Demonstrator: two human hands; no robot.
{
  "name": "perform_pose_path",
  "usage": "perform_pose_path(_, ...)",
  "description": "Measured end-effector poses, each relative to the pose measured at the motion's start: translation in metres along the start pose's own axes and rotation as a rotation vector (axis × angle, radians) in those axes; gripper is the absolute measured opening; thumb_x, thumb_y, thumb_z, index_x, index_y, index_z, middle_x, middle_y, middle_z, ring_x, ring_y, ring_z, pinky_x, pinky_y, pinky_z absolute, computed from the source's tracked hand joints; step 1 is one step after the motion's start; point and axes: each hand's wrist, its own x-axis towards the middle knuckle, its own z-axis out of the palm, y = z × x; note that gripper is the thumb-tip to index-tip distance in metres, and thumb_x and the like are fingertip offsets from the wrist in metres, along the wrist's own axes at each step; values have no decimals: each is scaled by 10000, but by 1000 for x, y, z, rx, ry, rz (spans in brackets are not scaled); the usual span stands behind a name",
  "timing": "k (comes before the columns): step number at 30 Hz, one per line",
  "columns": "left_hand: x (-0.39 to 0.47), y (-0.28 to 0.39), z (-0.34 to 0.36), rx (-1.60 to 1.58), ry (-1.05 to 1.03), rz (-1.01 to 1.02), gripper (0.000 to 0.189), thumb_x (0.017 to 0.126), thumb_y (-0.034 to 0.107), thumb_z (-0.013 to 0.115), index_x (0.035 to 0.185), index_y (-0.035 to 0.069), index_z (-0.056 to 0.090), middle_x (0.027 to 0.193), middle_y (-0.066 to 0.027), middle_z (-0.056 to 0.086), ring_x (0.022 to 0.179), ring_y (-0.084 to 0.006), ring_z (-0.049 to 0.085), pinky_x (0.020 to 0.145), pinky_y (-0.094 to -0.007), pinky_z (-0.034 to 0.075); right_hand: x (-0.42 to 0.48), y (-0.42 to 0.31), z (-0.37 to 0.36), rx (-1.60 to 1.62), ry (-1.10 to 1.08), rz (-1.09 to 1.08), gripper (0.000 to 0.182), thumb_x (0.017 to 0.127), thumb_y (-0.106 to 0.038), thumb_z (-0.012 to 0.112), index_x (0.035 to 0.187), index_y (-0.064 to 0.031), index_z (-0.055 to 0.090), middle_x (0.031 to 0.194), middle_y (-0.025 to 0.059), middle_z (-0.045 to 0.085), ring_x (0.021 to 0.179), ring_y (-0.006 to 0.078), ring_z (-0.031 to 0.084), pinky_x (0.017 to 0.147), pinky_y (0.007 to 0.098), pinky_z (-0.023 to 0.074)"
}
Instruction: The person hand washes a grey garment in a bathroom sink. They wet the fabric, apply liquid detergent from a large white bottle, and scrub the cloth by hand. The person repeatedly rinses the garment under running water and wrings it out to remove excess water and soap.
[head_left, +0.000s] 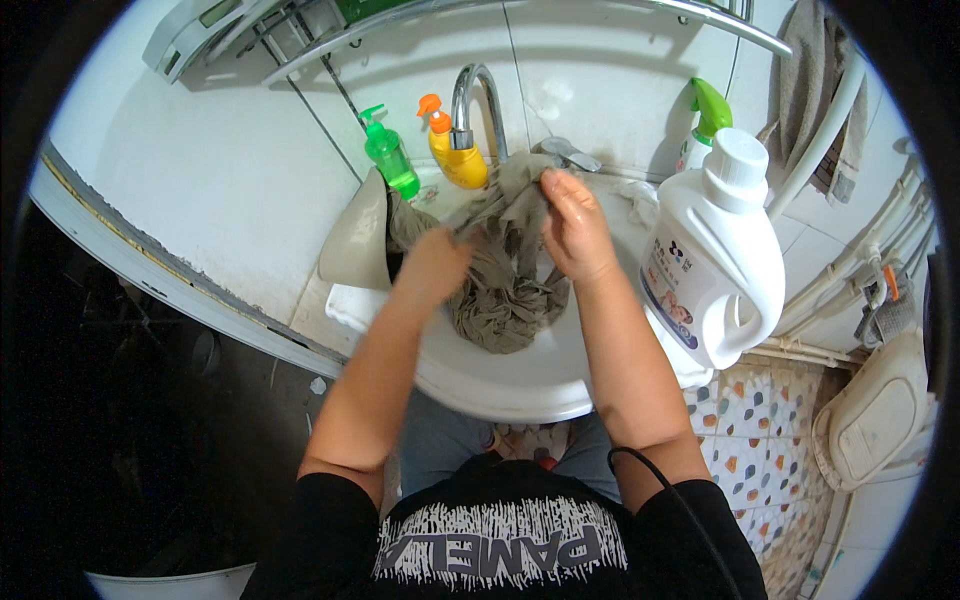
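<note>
A crumpled grey-brown cloth (510, 307) lies in the white washbasin (517, 401), its upper part raised below the curved chrome faucet (495, 97). My right hand (577, 225) grips that raised part near its top, between thumb and fingers. My left hand (433, 266), blurred, is at the cloth's left side; whether its fingers hold any of it cannot be made out. More grey-brown fabric (409, 225) reaches from the mouth of a tilted beige container (356, 236) at the basin's left edge.
Behind the basin stand a green soap pump bottle (394, 161), a yellow bottle with an orange pump (461, 161) and a green-headed spray bottle (705, 120). A large white detergent jug (720, 247) stands at the right edge. A metal rack (420, 22) runs above.
</note>
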Motion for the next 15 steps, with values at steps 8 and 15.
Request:
perform_pose_path(8, 37, -38, -52, -644, 109, 59, 282, 746, 13, 532, 1027, 6, 556, 901, -70, 603, 801, -160, 572, 698, -269, 448, 10, 1, -31, -1519, 144, 71, 243, 837, -181, 497, 1022, -71, 611, 935, 186, 617, 891, 300, 599, 782, 380, 453)
perform_pose_path(15, 30, -17, 20, -753, -69, 298, 459, 750, -29, 507, 1198, -7, 408, 1160, -127, 490, 1070, -186, 489, 849, -281, 429, 2, 16, -4, -633, -182, 60, 449, 915, -205, 422, 1348, -124, 333, 1186, 105, 504, 1038, 180, 482, 895, 287, 371)
